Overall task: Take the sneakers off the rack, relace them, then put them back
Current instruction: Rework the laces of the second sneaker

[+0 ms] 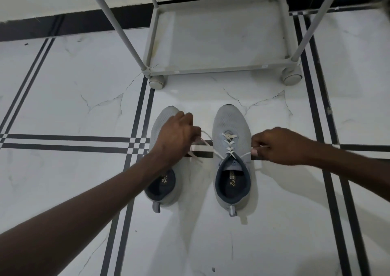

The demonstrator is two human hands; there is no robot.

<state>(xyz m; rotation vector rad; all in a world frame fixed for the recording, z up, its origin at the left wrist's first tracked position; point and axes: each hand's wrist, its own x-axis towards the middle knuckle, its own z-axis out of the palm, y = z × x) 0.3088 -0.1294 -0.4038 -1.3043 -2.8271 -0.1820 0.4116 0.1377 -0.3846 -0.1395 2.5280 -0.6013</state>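
Note:
Two grey sneakers with dark linings stand side by side on the floor, toes pointing at the rack. The right sneaker (231, 128) has its white lace (230, 143) crossed through the eyelets. My right hand (278, 147) pinches the lace's right end, pulled out sideways. My left hand (177, 136) is closed on the lace's left end, stretched across the gap, and hovers over the left sneaker (162, 191), hiding that shoe's middle.
A grey metal rack (219, 70) on castor wheels (156, 83) stands just beyond the shoes, its bottom shelf bare. The floor is white marble tile with black stripe lines (69, 142). A black skirting runs along the wall behind.

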